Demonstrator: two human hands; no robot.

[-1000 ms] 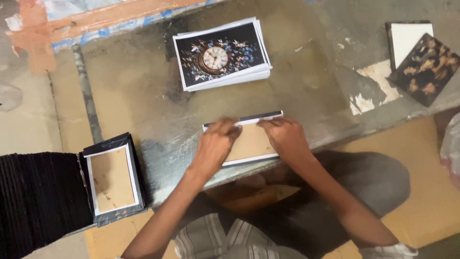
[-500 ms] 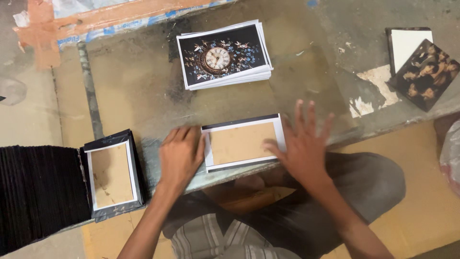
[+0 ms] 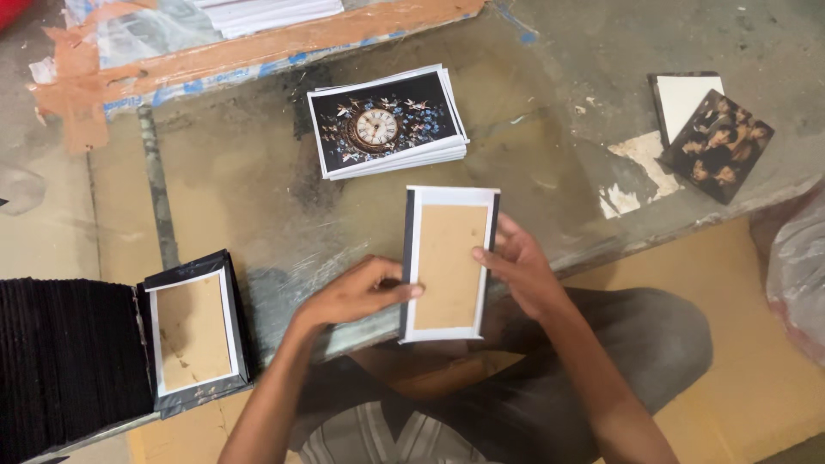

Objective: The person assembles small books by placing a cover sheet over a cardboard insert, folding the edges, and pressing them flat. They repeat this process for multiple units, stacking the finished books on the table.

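Note:
Both my hands hold a flat rectangular panel (image 3: 449, 262) with a brown board face, a white border and dark edges, turned upright above the table's near edge. My left hand (image 3: 357, 292) grips its left side with the fingertips on the white border. My right hand (image 3: 520, 266) grips its right side, fingers on the brown face. Beyond the panel lies a stack of prints (image 3: 387, 122) showing an ornate clock on a dark ground.
A similar brown-faced panel (image 3: 191, 331) lies at the left on a black wrap, beside a tall stack of black sheets (image 3: 64, 361). At the far right sit a white-faced piece (image 3: 687, 94) and a dark patterned square (image 3: 718, 144). The glass-topped table (image 3: 258, 198) has orange tape along its far side.
The panel lay flat and landscape on the table under my hands; now both hands have lifted it and turned it to portrait, nearer my body.

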